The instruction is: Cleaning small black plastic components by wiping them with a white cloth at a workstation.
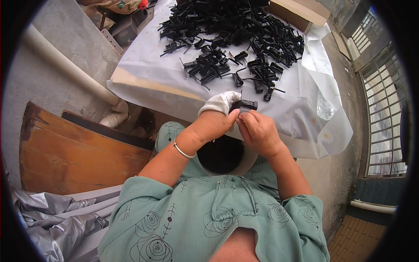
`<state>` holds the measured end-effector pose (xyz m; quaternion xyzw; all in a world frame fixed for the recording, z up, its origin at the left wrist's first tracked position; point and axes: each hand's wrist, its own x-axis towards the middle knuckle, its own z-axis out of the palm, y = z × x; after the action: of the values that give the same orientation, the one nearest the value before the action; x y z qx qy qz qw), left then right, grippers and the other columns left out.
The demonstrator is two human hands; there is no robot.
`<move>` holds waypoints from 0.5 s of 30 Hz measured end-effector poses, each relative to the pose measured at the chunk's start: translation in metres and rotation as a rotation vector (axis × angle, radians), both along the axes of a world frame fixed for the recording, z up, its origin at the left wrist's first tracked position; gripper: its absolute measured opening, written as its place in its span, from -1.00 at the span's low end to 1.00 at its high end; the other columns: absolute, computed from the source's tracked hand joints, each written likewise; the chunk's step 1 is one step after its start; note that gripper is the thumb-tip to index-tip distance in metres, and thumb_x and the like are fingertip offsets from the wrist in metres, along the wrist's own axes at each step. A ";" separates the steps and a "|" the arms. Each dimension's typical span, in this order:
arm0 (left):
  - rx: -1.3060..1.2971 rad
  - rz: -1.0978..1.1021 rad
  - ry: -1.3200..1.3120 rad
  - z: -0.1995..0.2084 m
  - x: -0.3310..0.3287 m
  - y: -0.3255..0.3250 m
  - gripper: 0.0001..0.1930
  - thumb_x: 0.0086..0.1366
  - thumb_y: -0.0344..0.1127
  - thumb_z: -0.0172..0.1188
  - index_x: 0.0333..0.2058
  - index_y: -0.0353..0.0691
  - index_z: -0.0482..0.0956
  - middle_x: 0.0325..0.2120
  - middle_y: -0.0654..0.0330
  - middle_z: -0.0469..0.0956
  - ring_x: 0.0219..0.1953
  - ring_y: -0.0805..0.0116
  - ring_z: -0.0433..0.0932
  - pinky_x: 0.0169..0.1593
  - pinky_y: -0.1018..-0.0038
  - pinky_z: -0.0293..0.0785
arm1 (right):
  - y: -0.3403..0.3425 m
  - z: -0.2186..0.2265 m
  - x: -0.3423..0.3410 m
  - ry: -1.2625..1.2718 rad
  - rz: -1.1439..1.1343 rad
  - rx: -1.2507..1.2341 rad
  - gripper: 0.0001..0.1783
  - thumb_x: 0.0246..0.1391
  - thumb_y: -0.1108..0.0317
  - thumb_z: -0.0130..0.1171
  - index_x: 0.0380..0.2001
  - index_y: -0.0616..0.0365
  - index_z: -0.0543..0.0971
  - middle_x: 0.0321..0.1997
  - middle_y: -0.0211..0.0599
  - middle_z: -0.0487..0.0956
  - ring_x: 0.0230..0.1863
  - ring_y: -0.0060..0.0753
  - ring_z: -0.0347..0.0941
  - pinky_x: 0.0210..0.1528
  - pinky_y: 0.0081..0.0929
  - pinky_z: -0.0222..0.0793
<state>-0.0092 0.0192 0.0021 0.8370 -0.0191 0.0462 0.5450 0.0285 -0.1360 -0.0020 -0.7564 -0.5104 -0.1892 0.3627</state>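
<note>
My left hand (220,114), partly covered by a white glove, is closed on a small black plastic part (248,104) with a thin pin sticking up. Bare, my right hand (258,129) presses its thumb and fingertips together right beside that part. Whatever its pinch may hold is too small or hidden to make out. Both hands meet just in front of the table's near edge. Beyond them on the white plastic sheet (166,81) lies a big heap of similar black plastic parts (231,32), with several lying loose closer to me.
A cardboard box (301,13) stands at the table's far right. Between my knees is a round container with a dark inside (220,155). To the left are a brown wooden board (78,153), a pale pipe (70,65) and silver sheeting (56,218). A barred window (384,109) is at right.
</note>
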 end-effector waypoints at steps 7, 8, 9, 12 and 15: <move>-0.605 -0.137 0.107 0.006 -0.018 -0.004 -0.68 0.22 -0.45 0.01 -0.03 -0.35 0.32 -0.36 0.22 0.46 -0.53 0.62 0.43 -0.49 0.69 0.40 | 0.002 -0.009 0.006 0.792 -0.152 0.279 -0.80 0.07 0.38 0.12 -0.57 0.21 0.39 -0.67 -0.47 0.34 -0.61 -0.72 0.15 -0.56 -0.67 0.13; -0.567 -0.125 0.083 0.007 -0.020 -0.004 -0.67 0.22 -0.46 0.02 -0.03 -0.36 0.32 -0.36 0.22 0.46 -0.55 0.63 0.43 -0.49 0.69 0.40 | 0.003 -0.003 0.005 0.846 -0.125 0.252 -0.78 0.09 0.37 0.09 -0.57 0.23 0.39 -0.66 -0.51 0.33 -0.59 -0.72 0.14 -0.54 -0.67 0.14; -0.529 -0.113 0.060 0.008 -0.022 -0.003 -0.67 0.22 -0.46 0.02 -0.02 -0.36 0.33 -0.37 0.21 0.46 -0.56 0.63 0.44 -0.49 0.69 0.40 | 0.004 -0.001 0.005 0.899 -0.097 0.225 -0.77 0.11 0.36 0.07 -0.57 0.24 0.39 -0.65 -0.55 0.33 -0.58 -0.73 0.13 -0.52 -0.68 0.14; -0.251 0.014 -0.071 0.010 -0.023 -0.006 -0.69 0.19 -0.46 0.05 -0.08 -0.38 0.38 -0.37 0.19 0.50 -0.49 0.56 0.48 -0.42 0.61 0.44 | 0.002 -0.010 0.006 0.667 0.006 0.223 -0.74 0.15 0.34 0.02 -0.56 0.26 0.40 -0.64 -0.58 0.33 -0.57 -0.72 0.13 -0.53 -0.66 0.14; 0.038 0.111 -0.405 -0.004 -0.019 -0.007 -0.72 0.14 -0.47 0.08 -0.14 -0.40 0.43 -0.36 0.13 0.53 -0.41 0.42 0.51 -0.31 0.51 0.47 | 0.005 -0.003 -0.004 0.622 0.016 0.132 -0.72 0.19 0.32 -0.04 -0.55 0.26 0.41 -0.64 -0.61 0.34 -0.58 -0.70 0.16 -0.53 -0.63 0.16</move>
<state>-0.0283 0.0120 -0.0015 0.8205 -0.0829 0.2429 0.5108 0.0250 -0.1314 -0.0054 -0.7489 -0.3676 0.0212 0.5509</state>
